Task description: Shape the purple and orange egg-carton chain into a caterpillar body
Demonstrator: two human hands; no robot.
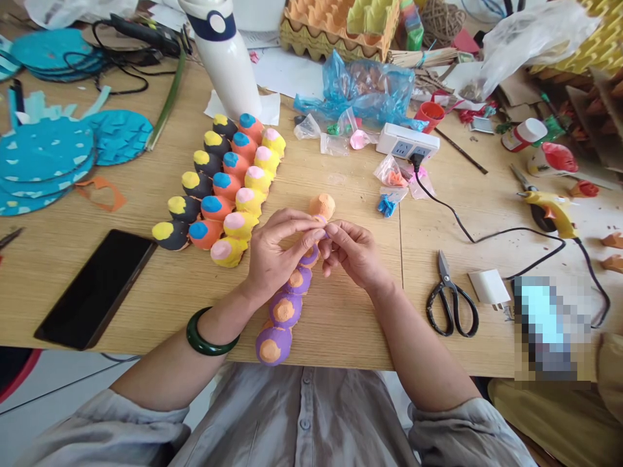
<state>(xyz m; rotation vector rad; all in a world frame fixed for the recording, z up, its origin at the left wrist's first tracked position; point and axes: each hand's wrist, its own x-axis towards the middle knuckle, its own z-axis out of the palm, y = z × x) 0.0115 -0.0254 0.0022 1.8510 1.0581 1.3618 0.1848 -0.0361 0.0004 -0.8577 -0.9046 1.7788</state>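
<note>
A row of egg-carton cups (283, 310) runs away from me on the table, coated in purple clay with round orange tops showing. Its far end cup (323, 205) is still plain orange. Over the far part of the row, my left hand (280, 250) pinches with thumb and forefinger at a bit of purple clay (320, 220). My right hand (354, 251) meets it there, thumb and forefinger closed on the same spot. The fingers partly hide the clay and the cups beneath. Left of my hands stand three finished rows of painted-looking cups (224, 186) in black, orange and yellow.
A black phone (97, 288) lies at left, scissors (450, 298) at right. Beyond are a white bottle (226, 61), a power strip (407, 141) with a trailing cord, and small clay bags (389, 201). A yellow glue gun (555, 211) sits far right.
</note>
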